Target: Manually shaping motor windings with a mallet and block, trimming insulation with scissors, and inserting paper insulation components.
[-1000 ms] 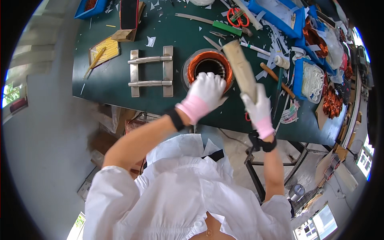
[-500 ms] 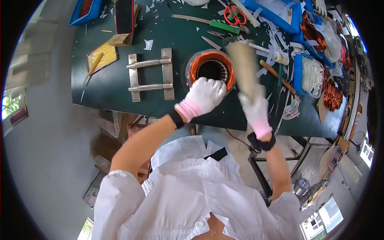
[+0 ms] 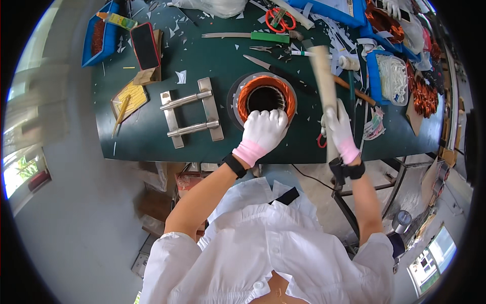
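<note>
- Head view, left hand (image 3: 263, 133): white glove with a pink cuff, fingers curled over the near rim of the stator (image 3: 265, 98), grasping it and pinning it down.
- Head view, stator: round steel core with a copper winding ring on top, lying on the green workbench (image 3: 152, 137) near its front edge, centre of frame.
- Head view, right hand (image 3: 338, 126): gloved, clenched round the lower end of a long pale wooden mallet (image 3: 324, 83), which rises tilted over the bench just right of the stator; its head is blurred, so the exact shape is uncertain.
- Handling note, as a judgement: blows should land flat on the copper ring, well apart from the holding fingers, with the core kept from sliding.
- Blue tray, far left (image 3: 98, 38): holds what looks like copper wire.
- Blue tray, right (image 3: 391, 76): holds white sleeving or cord.
- Blue bin, top right (image 3: 377, 17): holds copper coils.
- Loose on the bench: red-handled scissors (image 3: 277, 17), a dark phone (image 3: 145, 45), a metal roller frame (image 3: 192, 117), paper scraps.
</note>
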Available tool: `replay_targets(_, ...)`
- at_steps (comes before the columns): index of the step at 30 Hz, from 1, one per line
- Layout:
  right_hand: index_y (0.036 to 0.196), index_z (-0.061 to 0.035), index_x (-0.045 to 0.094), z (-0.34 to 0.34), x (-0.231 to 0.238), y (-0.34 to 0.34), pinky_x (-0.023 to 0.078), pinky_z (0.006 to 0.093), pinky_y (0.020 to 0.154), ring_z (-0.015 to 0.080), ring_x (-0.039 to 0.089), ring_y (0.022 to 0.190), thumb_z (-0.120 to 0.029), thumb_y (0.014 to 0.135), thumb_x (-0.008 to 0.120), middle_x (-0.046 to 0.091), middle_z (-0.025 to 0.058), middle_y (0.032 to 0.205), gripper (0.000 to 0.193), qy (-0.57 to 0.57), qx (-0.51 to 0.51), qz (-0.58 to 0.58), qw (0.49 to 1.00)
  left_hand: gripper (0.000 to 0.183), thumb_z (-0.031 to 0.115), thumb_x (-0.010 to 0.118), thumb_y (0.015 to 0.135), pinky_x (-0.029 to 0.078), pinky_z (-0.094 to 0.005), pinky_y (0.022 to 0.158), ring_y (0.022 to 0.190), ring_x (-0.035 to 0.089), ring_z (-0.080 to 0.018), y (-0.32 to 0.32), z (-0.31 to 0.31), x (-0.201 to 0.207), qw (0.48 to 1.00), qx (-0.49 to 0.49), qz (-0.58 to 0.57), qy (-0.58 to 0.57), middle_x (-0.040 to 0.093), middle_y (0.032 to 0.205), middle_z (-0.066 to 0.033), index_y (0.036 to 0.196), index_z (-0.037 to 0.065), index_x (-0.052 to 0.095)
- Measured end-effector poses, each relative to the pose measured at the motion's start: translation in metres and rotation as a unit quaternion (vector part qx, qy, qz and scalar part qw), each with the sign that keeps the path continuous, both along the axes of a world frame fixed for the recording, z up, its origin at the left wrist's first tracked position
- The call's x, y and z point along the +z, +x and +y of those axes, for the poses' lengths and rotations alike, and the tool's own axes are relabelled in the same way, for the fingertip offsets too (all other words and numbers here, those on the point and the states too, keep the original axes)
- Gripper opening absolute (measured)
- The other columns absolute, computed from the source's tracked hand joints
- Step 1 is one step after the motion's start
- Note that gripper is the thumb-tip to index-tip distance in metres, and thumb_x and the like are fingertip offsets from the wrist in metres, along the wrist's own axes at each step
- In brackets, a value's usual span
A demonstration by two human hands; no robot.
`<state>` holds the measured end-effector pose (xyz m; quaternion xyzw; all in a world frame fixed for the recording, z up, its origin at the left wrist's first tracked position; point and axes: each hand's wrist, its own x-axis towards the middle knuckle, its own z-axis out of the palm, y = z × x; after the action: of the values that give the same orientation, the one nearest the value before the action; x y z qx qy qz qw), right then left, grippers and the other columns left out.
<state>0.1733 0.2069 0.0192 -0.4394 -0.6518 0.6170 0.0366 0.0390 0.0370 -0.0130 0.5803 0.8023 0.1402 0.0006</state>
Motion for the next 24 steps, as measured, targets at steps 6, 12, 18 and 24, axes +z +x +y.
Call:
replay_targets(6,0.121,0.0037,0.042,0.002,-0.022,-0.003,0.045,0.0257,0.045,0.0107,0.051,0.05,-0.029,0.088,0.057,0.054,0.0063,0.068,0.049,0.007,0.163,-0.048,0.985,0.026,0.028,0.067,0.066,0.041,-0.0286,0.05,0.053,0.053,-0.0139,-0.029,-0.008,-0.006,0.986,-0.135,0.014,0.098,0.053,0.062,0.0006,0.08,0.009,0.056)
replay_targets(12,0.114,-0.0008,0.044,0.042,-0.029,-0.051,0.042,0.0258,0.047,0.0112,0.049,0.05,-0.039,0.084,0.06,0.049,0.0046,0.066,0.051,0.128,0.298,-0.027,0.946,0.05,0.03,0.072,0.058,0.045,-0.0426,0.086,0.094,0.054,-0.0293,-0.065,-0.024,0.011,0.962,-0.25,-0.012,0.105,0.053,0.096,-0.0108,0.098,0.006,0.058)
replay_targets(18,0.128,-0.0056,0.038,0.081,-0.09,-0.094,0.048,0.033,0.078,0.0239,0.062,0.091,-0.038,0.081,0.064,0.059,0.0219,0.1,0.062,0.209,0.206,-0.072,0.953,0.084,0.028,0.077,0.064,0.035,-0.0488,0.096,0.115,0.041,-0.0387,0.003,-0.118,-0.025,0.957,0.253,-0.133,0.052,0.04,0.129,-0.0216,0.133,0.005,0.035)
replay_targets(24,0.114,-0.0116,0.057,0.092,-0.08,-0.066,0.039,0.0392,0.095,0.0313,0.052,0.11,-0.019,0.077,0.066,0.058,0.0136,0.112,0.039,0.445,0.136,0.069,0.882,0.056,0.017,0.066,0.073,0.038,-0.0436,0.094,0.111,0.046,-0.0354,0.018,-0.153,-0.005,0.92,0.326,-0.205,-0.075,0.047,0.123,-0.0169,0.125,0.006,0.047)
